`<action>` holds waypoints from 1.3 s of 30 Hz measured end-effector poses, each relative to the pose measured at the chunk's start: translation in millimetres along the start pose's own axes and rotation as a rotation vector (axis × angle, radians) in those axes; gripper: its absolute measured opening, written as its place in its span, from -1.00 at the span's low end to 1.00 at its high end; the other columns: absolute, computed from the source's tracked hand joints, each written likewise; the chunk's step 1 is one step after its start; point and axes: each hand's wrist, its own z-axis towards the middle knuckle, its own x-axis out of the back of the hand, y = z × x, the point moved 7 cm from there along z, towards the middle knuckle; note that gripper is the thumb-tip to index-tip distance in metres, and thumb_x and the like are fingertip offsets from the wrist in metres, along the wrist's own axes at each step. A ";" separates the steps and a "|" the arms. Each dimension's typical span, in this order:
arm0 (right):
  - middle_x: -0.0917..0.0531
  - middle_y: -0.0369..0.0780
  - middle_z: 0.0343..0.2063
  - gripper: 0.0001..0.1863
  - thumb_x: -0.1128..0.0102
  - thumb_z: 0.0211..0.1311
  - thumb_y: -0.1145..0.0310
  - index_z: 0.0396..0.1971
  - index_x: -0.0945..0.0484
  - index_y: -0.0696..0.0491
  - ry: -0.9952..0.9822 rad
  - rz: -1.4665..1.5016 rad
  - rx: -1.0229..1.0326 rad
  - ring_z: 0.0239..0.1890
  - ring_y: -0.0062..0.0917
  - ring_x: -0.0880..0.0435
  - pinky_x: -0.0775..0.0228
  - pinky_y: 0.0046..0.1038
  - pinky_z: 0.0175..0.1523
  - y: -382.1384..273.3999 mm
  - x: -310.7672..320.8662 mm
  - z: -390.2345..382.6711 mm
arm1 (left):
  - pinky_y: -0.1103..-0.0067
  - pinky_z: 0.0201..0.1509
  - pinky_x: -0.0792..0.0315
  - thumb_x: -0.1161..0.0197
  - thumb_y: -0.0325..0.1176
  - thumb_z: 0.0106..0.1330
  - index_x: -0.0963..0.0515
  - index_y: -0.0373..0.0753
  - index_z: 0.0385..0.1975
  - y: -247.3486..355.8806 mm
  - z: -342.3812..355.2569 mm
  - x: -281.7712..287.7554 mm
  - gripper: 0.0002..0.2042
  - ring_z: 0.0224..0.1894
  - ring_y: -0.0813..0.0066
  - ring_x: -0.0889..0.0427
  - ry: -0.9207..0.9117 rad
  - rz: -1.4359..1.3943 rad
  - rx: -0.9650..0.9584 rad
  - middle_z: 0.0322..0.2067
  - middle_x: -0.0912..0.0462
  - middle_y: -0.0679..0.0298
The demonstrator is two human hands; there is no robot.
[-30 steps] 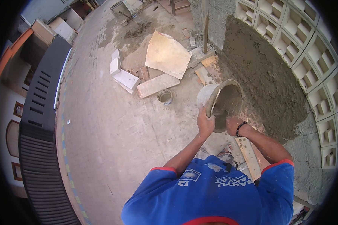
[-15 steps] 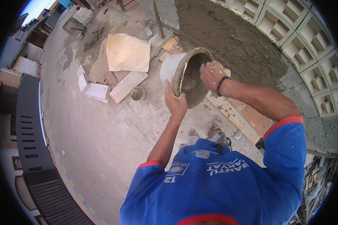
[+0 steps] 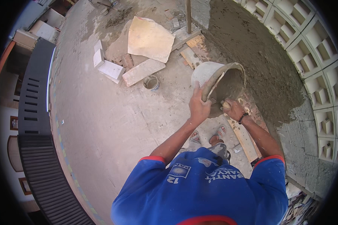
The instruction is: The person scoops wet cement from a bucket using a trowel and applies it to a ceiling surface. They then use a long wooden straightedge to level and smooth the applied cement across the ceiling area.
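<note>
Bucket (image 3: 204, 73) is gripped by left hand (image 3: 199, 106), tool handle (image 3: 225, 105) by right hand (image 3: 234, 110); right of bucket, wall (image 3: 300, 131) is only partly mortared.

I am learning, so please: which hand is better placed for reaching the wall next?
Probably the right hand: it is nearer the wall and grips a pale handle, while the left hand holds the bucket.
</note>
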 end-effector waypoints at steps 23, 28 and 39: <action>-0.62 0.13 -0.42 -0.46 -0.20 0.04 0.13 0.01 -0.46 0.10 -0.121 -0.282 -0.341 -0.29 0.04 -0.61 -0.46 -0.06 -0.15 55.6 104.4 -1.8 | 0.61 0.00 -0.35 -0.01 -0.66 -0.09 -0.42 -0.44 -0.07 -81.4 25.6 -64.3 -0.55 -0.18 0.45 -0.51 0.122 -0.462 0.403 -0.22 -0.56 0.18; -0.60 0.13 -0.36 -0.49 -0.28 -0.01 0.24 -0.03 -0.46 0.14 -0.180 -0.190 -0.325 -0.24 0.03 -0.59 -0.45 -0.12 -0.13 63.1 124.1 3.3 | 0.61 0.02 -0.33 0.00 -0.67 -0.09 -0.40 -0.45 -0.03 -119.0 8.5 -70.8 -0.52 -0.17 0.41 -0.51 0.224 -0.471 0.446 -0.19 -0.56 0.17; -0.60 0.01 -0.34 -0.56 -0.33 0.03 0.23 -0.14 -0.47 0.18 -0.434 0.075 -0.005 -0.25 -0.14 -0.62 -0.45 -0.25 -0.17 94.2 94.2 63.6 | 0.64 -0.11 -0.35 0.03 -0.64 -0.13 -0.39 -0.39 0.01 -257.7 -100.6 -35.3 -0.46 -0.22 0.50 -0.49 0.448 -0.282 0.745 -0.20 -0.53 0.25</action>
